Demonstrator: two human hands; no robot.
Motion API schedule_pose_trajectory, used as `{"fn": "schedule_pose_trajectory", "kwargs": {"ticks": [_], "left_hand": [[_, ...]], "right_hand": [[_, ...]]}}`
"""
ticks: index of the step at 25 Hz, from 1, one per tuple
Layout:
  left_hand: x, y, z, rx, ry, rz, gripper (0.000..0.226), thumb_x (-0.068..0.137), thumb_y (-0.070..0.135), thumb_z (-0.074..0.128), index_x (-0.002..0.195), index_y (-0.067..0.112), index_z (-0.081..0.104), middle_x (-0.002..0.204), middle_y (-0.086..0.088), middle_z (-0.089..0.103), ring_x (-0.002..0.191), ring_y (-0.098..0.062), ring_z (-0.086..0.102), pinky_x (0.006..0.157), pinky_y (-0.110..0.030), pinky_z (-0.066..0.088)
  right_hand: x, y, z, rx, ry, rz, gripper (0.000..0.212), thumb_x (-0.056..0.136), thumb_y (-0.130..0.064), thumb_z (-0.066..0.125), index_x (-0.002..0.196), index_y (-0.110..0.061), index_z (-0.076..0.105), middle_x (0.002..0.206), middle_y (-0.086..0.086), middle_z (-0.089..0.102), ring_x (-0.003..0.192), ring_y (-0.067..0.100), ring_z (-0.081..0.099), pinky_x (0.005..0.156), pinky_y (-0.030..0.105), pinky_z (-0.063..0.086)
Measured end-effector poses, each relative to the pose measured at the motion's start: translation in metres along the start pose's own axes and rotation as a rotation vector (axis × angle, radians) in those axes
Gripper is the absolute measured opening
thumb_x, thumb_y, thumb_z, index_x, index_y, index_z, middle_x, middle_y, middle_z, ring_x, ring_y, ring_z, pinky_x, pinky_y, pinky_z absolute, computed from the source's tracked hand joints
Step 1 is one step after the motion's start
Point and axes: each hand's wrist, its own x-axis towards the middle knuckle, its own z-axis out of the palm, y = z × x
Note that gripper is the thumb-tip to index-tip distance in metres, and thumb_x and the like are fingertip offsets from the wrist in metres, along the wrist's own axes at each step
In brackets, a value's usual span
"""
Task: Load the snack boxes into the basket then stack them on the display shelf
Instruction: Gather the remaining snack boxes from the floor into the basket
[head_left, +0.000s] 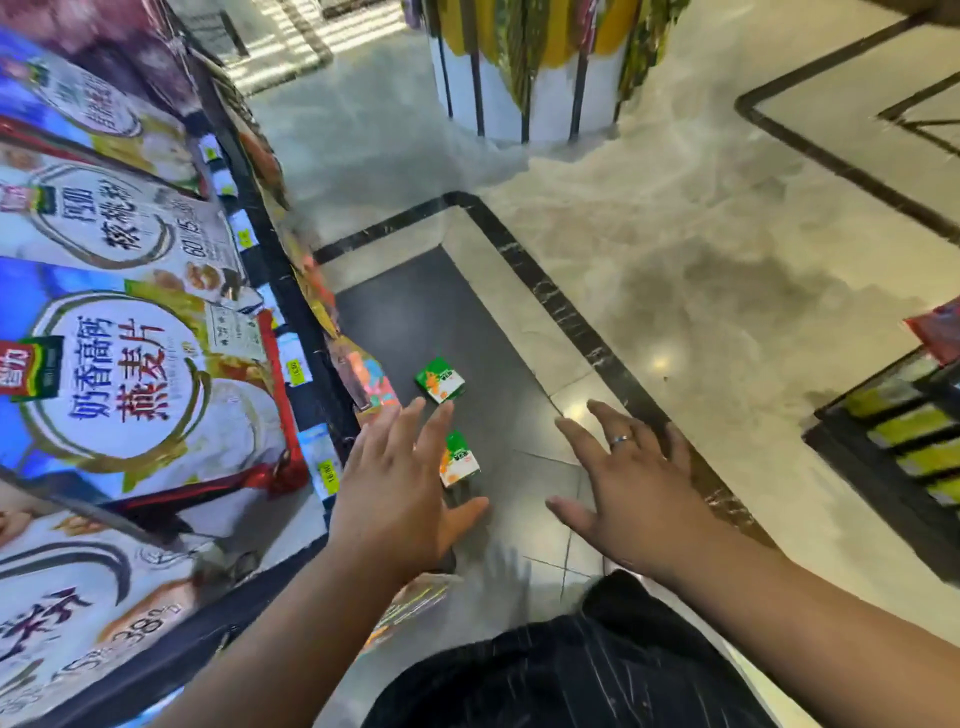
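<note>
Down low, the left hand (396, 488) and right hand (635, 488) hang spread and empty over the dark floor (498, 332). The left fingers cover part of the nearer snack box (460, 462). The farther snack box (440, 381) lies whole beside the motion-blurred display shelf (317, 343).

**A supermarket aisle**

Large printed bags of oat cereal (130, 384) fill a display shelf (291, 296), whose black front rail carries yellow price tags (297, 370). Polished marble-look floor tiles (675, 249) with black borders run between it, a second rack of yellow-green packs (904, 441) and a round product display (530, 93).
</note>
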Motion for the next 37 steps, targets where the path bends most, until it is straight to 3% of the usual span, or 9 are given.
{"fn": "schedule_pose_trajectory", "kwargs": {"ticks": [3,5,8,15,23,27,31,37], "left_hand": [[0.045,0.031,0.010,-0.024,-0.051,-0.202,0.100,0.071,0.070,0.060,0.153,0.021,0.029,0.155,-0.012,0.035,0.144,-0.035,0.030,0.119,-0.049,0.025],[0.069,0.048,0.013,-0.073,-0.018,-0.282,0.101,0.071,0.073,0.053,0.154,0.022,0.026,0.158,-0.009,0.031,0.146,-0.030,0.025,0.121,-0.046,0.020],[0.100,0.057,0.017,-0.108,-0.007,-0.403,0.100,0.075,0.071,0.060,0.154,0.022,0.022,0.159,-0.004,0.026,0.148,-0.025,0.021,0.123,-0.042,0.014],[0.151,0.029,0.044,-0.246,-0.072,-0.685,0.099,0.080,0.072,0.056,0.155,0.026,0.011,0.160,0.000,0.019,0.149,-0.022,0.014,0.122,-0.039,0.015],[0.250,-0.038,0.080,-0.468,-0.169,-0.936,0.101,0.084,0.066,0.059,0.156,0.027,0.000,0.164,-0.001,0.007,0.150,-0.024,0.008,0.120,-0.037,0.014],[0.301,-0.069,0.119,-0.594,-0.218,-1.044,0.099,0.084,0.060,0.064,0.155,0.029,0.004,0.163,-0.001,0.004,0.150,-0.024,0.004,0.120,-0.039,0.013],[0.331,-0.095,0.190,-0.579,-0.225,-1.168,0.104,0.078,0.064,0.067,0.156,0.024,0.010,0.162,-0.006,0.012,0.149,-0.027,0.013,0.119,-0.043,0.019],[0.353,-0.131,0.371,-0.569,-0.214,-1.389,0.108,0.067,0.067,0.074,0.152,0.018,0.027,0.153,-0.014,0.033,0.139,-0.032,0.033,0.111,-0.040,0.028]], "right_hand": [[0.056,0.048,-0.028,-0.055,-0.036,-0.105,0.079,0.091,-0.066,0.040,0.153,-0.038,-0.001,0.163,0.002,-0.005,0.149,0.028,0.006,0.116,0.058,0.001],[0.088,0.073,-0.049,-0.057,-0.054,-0.145,0.080,0.090,-0.067,0.042,0.153,-0.039,0.001,0.163,0.001,-0.005,0.149,0.027,0.007,0.116,0.058,0.003],[0.138,0.094,-0.074,-0.063,-0.104,-0.229,0.080,0.090,-0.065,0.046,0.152,-0.038,0.004,0.163,0.001,-0.003,0.148,0.029,0.007,0.116,0.056,0.004],[0.269,0.076,-0.096,-0.206,-0.191,-0.438,0.082,0.088,-0.061,0.052,0.153,-0.038,0.007,0.163,0.002,-0.002,0.147,0.031,0.009,0.118,0.053,0.009],[0.431,0.032,-0.104,-0.336,-0.285,-0.545,0.086,0.086,-0.062,0.055,0.154,-0.036,0.009,0.163,0.004,0.003,0.146,0.034,0.016,0.117,0.047,0.016],[0.502,0.009,-0.078,-0.412,-0.375,-0.577,0.091,0.083,-0.063,0.059,0.154,-0.035,0.010,0.162,0.007,0.008,0.143,0.034,0.022,0.117,0.044,0.021],[0.582,-0.010,-0.027,-0.443,-0.443,-0.624,0.096,0.076,-0.062,0.068,0.153,-0.035,0.016,0.160,0.007,0.014,0.140,0.036,0.028,0.113,0.044,0.030],[0.721,-0.018,0.131,-0.396,-0.548,-0.636,0.103,0.070,-0.058,0.077,0.153,-0.029,0.022,0.157,0.013,0.021,0.142,0.036,0.026,0.113,0.045,0.031]]}}
